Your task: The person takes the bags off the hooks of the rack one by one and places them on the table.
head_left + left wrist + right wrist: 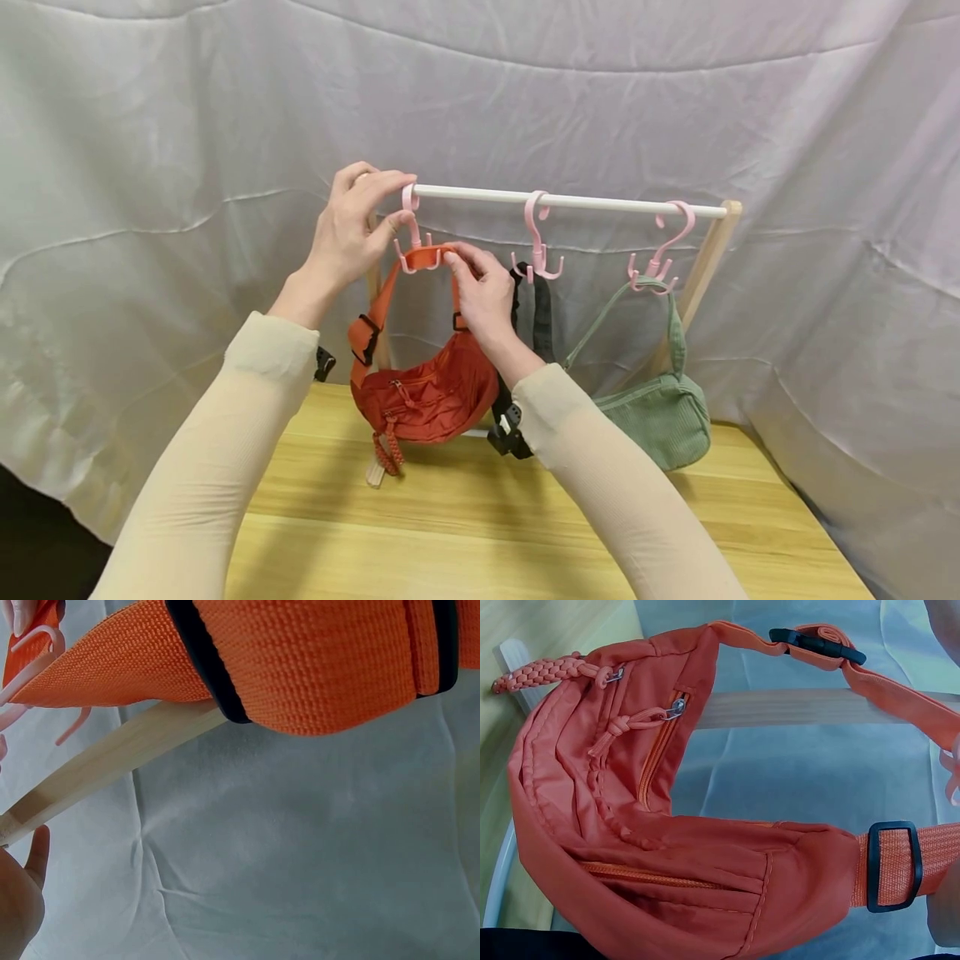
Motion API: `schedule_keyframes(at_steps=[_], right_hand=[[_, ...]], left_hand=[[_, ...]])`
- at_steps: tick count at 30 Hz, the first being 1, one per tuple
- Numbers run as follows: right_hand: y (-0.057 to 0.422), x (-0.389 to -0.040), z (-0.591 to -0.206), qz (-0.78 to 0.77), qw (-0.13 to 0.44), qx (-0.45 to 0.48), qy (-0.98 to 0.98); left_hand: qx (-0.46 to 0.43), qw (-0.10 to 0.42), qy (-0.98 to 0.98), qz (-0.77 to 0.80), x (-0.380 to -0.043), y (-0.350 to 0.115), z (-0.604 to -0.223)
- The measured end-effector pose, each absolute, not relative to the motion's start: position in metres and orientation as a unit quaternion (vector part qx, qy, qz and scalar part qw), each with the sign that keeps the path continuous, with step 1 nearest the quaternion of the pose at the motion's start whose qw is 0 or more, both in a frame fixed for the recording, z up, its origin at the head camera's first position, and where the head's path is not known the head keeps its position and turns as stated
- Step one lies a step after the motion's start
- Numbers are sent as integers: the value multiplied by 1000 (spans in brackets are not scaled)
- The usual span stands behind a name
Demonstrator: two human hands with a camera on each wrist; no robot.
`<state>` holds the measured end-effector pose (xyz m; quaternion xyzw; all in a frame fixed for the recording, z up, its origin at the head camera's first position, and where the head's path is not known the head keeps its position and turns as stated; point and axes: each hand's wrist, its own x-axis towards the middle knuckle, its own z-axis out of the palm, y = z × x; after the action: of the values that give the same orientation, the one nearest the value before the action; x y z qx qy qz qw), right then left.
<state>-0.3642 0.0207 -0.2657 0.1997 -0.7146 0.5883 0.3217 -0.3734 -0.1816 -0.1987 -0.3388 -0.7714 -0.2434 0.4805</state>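
Note:
A red-orange waist bag (438, 392) hangs by its orange strap (424, 257) from the prongs of the leftmost pink hook (415, 230). My left hand (351, 223) pinches this hook near the rail's left end, thumb below and fingers on top. With thumb and fingertips, my right hand (486, 292) holds the strap just right of the prongs. In the left wrist view the webbing (315, 667) fills the top, and part of the left hand (19, 900) shows at lower left. The right wrist view shows the bag's zippers and a black buckle (894, 866).
A white rail (615, 203) on a wooden frame (708, 258) carries two more pink hooks. A black strap (542, 317) hangs from the middle hook (537, 242), a green corduroy bag (667, 417) from the right one. Below lies a wooden tabletop (360, 533); grey curtain (525, 108) stands behind.

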Motion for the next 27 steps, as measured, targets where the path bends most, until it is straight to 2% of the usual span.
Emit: schedule_keyframes(at_steps=[27], right_hand=[[21, -362, -255, 613, 286, 226, -701]], left_hand=[[-339, 480, -770, -249, -373, -181, -199]])
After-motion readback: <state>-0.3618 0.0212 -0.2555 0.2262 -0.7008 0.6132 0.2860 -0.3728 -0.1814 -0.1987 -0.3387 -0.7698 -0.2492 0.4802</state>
